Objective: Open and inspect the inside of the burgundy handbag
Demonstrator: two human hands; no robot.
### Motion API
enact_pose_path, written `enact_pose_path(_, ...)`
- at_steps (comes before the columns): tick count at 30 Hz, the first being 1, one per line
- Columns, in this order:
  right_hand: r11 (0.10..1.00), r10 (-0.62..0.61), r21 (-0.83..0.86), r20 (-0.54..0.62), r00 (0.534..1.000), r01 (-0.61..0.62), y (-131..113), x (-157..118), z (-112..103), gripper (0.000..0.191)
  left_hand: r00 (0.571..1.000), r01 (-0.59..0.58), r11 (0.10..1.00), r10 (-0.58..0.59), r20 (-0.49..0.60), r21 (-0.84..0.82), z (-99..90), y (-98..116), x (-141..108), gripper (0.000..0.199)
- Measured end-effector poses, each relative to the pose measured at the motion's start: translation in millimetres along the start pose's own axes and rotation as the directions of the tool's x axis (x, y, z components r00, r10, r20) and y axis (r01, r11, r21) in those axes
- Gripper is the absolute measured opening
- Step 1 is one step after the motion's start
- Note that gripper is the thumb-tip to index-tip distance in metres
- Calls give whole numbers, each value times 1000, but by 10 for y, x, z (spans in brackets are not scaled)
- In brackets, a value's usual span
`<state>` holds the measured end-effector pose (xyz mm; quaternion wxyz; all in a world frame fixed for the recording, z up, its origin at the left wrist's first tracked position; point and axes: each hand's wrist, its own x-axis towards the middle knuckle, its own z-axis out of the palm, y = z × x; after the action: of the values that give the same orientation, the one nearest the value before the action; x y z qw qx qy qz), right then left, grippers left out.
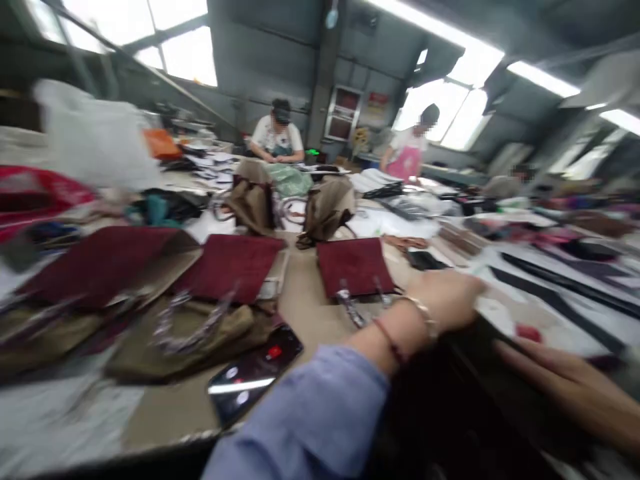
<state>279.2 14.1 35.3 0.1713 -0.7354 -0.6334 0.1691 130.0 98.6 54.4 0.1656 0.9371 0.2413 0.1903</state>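
Note:
My left hand [445, 300], wearing a light bracelet and a thin red band, is closed at the upper edge of a dark fabric piece [465, 407]. Its fingertips are hidden from me. On the far side, my right hand [565, 380] lies against the same piece with its visible fingers stretched out. That piece is very dark and blurred, so its full shape cannot be made out. Left of my arm lie maroon-and-olive bags with twisted handles: a middle bag [230, 267], a left bag [105, 267] and a smaller maroon flap [355, 267].
A black phone [255, 373] rests near the table's front edge. Two olive bags [327, 210] [255, 200] stand farther back. Dark strips [555, 300] lie at right, and a white plastic bag [95, 137] sits at back left. Co-workers [277, 137] [407, 150] are at the far tables.

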Motion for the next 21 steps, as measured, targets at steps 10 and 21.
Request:
enact_pose_path(10, 987, 12, 162, -2, 1000, -12, -10, -271, -71, 25, 1000, 13, 997, -14, -13, -79, 55, -92, 93, 11)
enact_pose_path(21, 996, 23, 86, 59, 998, -28, -1, -192, -115, 23, 1000, -4, 996, 3, -2, -85, 59, -159, 114, 8)
